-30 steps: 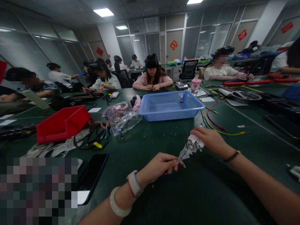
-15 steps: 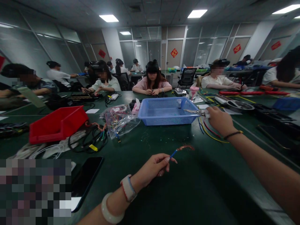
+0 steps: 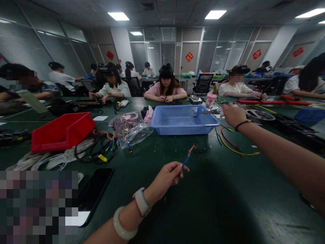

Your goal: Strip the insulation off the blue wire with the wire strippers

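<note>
My left hand, in the middle of the head view, pinches a short blue wire between thumb and fingertips. Bare, frayed copper strands stick up from its far end. My right hand is closed around metal pliers by the right end of a blue plastic basket. The jaws point left over the basket's right side; the handles are mostly hidden by my fingers. Below my right hand, red, yellow and blue wires lie on the table.
A red bin, black cables and a clear plastic bag lie left. A phone rests near my left forearm. Small scraps dot the green table before the basket. Several people sit across the table.
The copper end of the blue wire has swung from pointing right to pointing upward. My right hand with the pliers has lifted slightly. The camera view has shifted a little.
</note>
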Demonstrator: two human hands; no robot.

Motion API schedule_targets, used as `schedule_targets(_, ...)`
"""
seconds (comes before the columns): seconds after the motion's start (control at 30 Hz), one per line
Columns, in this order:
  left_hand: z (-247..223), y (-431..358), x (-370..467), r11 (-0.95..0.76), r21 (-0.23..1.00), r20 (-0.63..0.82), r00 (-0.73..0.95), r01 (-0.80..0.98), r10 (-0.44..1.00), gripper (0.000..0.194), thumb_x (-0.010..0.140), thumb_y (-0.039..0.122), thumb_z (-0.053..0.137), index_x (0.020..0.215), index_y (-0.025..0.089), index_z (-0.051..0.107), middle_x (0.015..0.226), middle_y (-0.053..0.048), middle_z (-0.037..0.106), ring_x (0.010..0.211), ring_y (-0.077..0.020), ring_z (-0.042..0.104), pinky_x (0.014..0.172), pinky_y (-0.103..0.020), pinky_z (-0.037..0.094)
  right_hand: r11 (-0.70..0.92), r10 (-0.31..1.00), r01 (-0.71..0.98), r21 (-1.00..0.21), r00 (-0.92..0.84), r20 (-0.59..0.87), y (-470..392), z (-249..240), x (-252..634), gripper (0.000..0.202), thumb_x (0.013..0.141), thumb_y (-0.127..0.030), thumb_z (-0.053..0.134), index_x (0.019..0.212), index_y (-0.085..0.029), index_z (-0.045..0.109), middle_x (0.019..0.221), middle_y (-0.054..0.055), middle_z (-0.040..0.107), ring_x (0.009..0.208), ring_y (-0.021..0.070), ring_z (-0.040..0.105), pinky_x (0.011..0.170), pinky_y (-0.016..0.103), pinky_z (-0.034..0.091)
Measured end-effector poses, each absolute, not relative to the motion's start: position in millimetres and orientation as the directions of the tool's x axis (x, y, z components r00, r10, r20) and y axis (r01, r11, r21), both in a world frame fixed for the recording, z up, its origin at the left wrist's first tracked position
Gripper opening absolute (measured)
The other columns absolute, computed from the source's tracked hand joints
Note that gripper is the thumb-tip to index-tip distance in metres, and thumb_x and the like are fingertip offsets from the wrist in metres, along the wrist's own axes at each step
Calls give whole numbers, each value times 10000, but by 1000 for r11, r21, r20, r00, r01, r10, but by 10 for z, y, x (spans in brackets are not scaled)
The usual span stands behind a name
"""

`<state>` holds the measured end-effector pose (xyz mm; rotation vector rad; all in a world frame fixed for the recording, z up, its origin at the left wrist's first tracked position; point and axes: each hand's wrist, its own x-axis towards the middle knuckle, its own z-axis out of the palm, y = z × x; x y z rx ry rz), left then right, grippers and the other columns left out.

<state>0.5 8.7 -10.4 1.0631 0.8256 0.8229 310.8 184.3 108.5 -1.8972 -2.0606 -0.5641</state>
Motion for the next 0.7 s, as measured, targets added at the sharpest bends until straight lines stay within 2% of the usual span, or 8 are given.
schedule_targets(0.1,-62,72,11,251,948,-146,433,-197,890,323,856,453,593,938,142,617,703,33,545,470,-30,395,443,-171,259,97,908,995,36,-103,405,1714,1104,3042,309,918,-197,312,1057,-168,587,1040,215,598,904,325,612,721,456,446)
schedule_targets(0.2,-35,63,16,241,948,-130,436,-209,891,322,865,463,576,944,150,574,854,-25,644,464,-32,452,419,-166,271,177,927,984,-8,-164,336,1458,1031,2926,283,917,-236,340,1048,-158,578,1023,193,622,909,281,601,750,389,442)
schedule_targets(0.27,-29,61,19,239,949,-128,440,-207,889,327,866,471,569,944,154,551,926,-62,681,451,-34,474,406,-165,278,226,929,973,-45,-202,309,1246,913,2832,291,898,-222,379,1136,-164,537,1116,167,608,945,251,595,757,339,440)
schedule_targets(0.37,-26,65,18,241,950,-132,445,-199,886,323,857,457,585,947,148,553,893,-72,708,418,-31,470,397,-163,293,262,934,961,-91,-229,274,926,679,2692,338,874,-227,438,1203,-201,507,1245,125,556,962,231,596,718,306,443)
schedule_targets(0.47,-22,77,4,221,956,-128,400,-195,908,311,840,427,612,946,137,579,858,-68,716,390,-28,467,368,-159,268,242,950,955,-171,-198,242,681,474,2583,388,846,-200,473,1232,-226,496,1256,98,548,962,227,594,669,295,436)
schedule_targets(0.7,-47,114,-21,154,982,-118,282,-111,952,306,817,415,624,903,123,586,886,-95,729,370,-42,524,330,-159,257,216,958,972,-88,-194,210,477,259,2466,418,824,-148,471,1236,-215,490,1260,93,532,834,188,608,571,269,388)
